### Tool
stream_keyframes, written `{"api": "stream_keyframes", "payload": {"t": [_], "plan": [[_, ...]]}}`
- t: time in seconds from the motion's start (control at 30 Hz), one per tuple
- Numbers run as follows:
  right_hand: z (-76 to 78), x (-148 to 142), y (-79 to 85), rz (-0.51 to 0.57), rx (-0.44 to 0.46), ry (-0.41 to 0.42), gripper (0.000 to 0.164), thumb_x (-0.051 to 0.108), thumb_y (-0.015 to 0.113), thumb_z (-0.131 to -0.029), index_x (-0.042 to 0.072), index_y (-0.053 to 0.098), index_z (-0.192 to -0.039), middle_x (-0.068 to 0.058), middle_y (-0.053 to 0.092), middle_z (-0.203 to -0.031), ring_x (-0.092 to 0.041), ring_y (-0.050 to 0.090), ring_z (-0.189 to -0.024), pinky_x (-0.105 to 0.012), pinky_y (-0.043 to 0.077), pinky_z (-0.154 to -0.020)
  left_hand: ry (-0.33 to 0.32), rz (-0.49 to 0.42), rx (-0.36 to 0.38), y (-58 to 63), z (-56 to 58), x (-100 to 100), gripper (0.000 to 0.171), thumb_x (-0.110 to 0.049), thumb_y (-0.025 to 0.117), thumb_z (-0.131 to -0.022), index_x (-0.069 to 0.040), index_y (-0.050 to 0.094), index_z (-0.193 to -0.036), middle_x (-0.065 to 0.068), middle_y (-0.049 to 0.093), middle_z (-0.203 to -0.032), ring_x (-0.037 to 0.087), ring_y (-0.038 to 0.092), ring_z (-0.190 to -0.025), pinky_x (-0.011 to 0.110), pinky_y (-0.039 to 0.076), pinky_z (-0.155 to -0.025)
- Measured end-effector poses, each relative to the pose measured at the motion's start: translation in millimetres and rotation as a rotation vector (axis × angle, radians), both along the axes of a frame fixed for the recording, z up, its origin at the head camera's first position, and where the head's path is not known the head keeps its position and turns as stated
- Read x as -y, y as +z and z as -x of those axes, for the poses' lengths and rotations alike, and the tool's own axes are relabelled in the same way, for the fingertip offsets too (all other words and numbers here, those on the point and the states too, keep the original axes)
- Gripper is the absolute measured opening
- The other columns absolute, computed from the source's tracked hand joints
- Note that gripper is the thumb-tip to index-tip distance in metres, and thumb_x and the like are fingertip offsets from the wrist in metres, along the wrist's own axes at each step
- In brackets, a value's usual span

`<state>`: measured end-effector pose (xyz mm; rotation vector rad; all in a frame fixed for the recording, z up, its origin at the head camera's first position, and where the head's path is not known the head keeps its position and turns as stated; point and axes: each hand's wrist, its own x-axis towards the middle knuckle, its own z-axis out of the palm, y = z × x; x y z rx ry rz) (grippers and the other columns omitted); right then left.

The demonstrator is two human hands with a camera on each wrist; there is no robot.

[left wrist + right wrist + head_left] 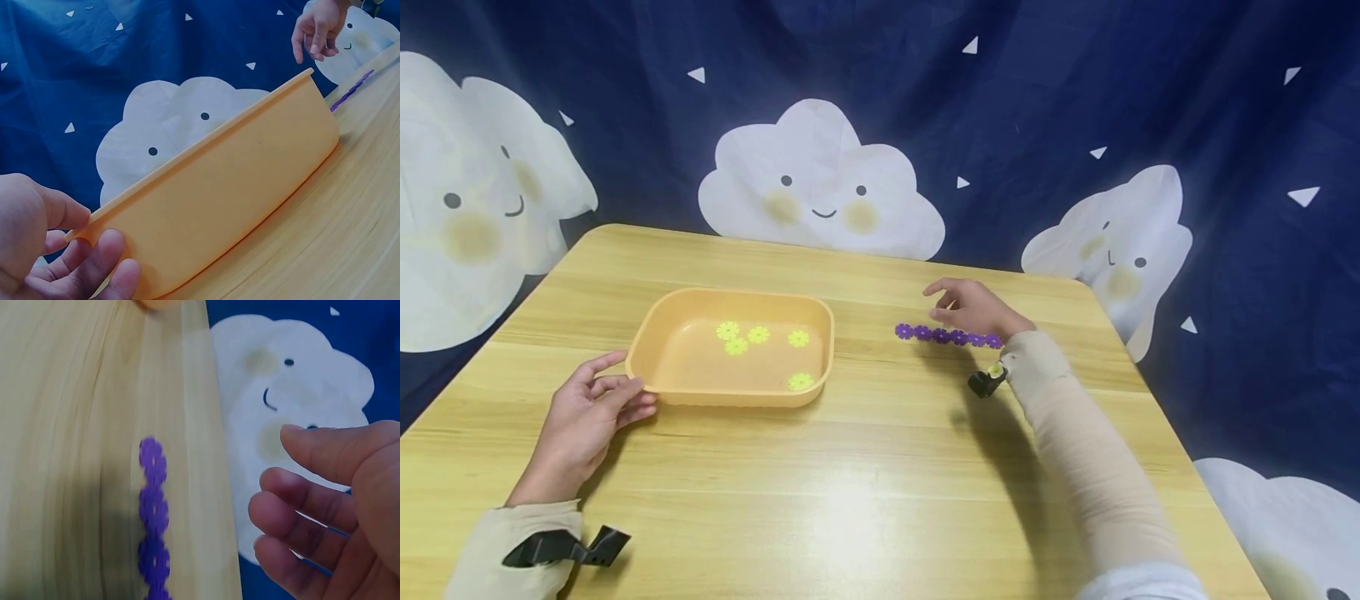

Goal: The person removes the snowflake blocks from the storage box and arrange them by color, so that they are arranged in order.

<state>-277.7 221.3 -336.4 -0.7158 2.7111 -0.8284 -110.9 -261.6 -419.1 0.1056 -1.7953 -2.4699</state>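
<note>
The left hand (pixel 580 421) pinches the rim of the orange tray (pixel 737 398) at its near left corner, where it sits on the wooden table (pixel 760 483). Inside lie five yellow flower-shaped pieces (pixel 758 334), three close together and two farther right. Right of the tray, the right hand (pixel 977 307) hovers near a row of purple flower-shaped pieces (pixel 941 336), its fingers loosely bent and its thumb spread apart from them

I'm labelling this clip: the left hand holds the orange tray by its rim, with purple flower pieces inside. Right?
The colour is wrong: the head view shows yellow flower pieces inside. The left hand does hold the orange tray by its rim.
</note>
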Motion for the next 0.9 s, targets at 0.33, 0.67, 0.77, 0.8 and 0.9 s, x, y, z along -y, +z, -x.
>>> {"api": "stream_keyframes", "payload": {"t": [0.33, 0.67, 0.77, 0.8, 0.9], "plan": [[4.0, 39.3, 4.2, 0.048, 0.024, 0.085, 0.035, 0.011, 0.066, -0.094, 0.007, 0.058, -0.127, -0.012, 0.07, -0.096, -0.022, 0.068, -0.084, -0.035, 0.058, -0.08, -0.005, -0.008, 0.003, -0.3, -0.5, 0.4, 0.04, 0.003, 0.061, -0.093, -0.016, 0.044, -0.125, 0.004, 0.062, -0.086, 0.017, 0.069, -0.069, 0.028, 0.061, -0.065], [6.2, 84.5, 12.7, 0.081, 0.016, 0.189, 0.034, 0.009, 0.066, -0.093, 0.005, 0.058, -0.126, -0.01, 0.071, -0.096, -0.02, 0.07, -0.078, -0.03, 0.058, -0.075, -0.004, -0.004, 0.014, 0.0, 0.3, 0.8, 0.041, 0.001, 0.062, -0.093, -0.016, 0.044, -0.125, 0.004, 0.062, -0.087, 0.017, 0.069, -0.07, 0.028, 0.061, -0.065], [5.3, 97.6, 14.4, 0.095, 0.03, 0.218, 0.035, 0.008, 0.066, -0.093, 0.004, 0.057, -0.127, -0.011, 0.071, -0.098, -0.022, 0.07, -0.079, -0.028, 0.059, -0.072, -0.012, -0.001, 0.009, -0.5, 0.2, 1.4, 0.041, 0.002, 0.061, -0.094, -0.016, 0.044, -0.126, 0.004, 0.062, -0.087, 0.017, 0.069, -0.07, 0.028, 0.061, -0.065], [5.1, 101.7, 15.3, 0.095, 0.029, 0.23, 0.036, 0.008, 0.066, -0.093, 0.004, 0.057, -0.127, -0.011, 0.07, -0.098, -0.024, 0.07, -0.08, -0.027, 0.059, -0.072, -0.013, 0.006, 0.007, -0.5, 0.4, 1.4, 0.04, 0.002, 0.061, -0.094, -0.017, 0.044, -0.125, 0.004, 0.062, -0.087, 0.017, 0.069, -0.07, 0.028, 0.061, -0.065], [5.2, 113.8, 19.0, 0.092, 0.029, 0.263, 0.036, 0.008, 0.065, -0.093, 0.003, 0.057, -0.128, -0.011, 0.07, -0.1, -0.024, 0.071, -0.082, -0.025, 0.059, -0.072, -0.019, 0.023, -0.004, -0.1, 1.3, 1.7, 0.04, 0.002, 0.06, -0.095, -0.017, 0.043, -0.125, 0.004, 0.062, -0.087, 0.017, 0.069, -0.07, 0.028, 0.061, -0.066]]}}
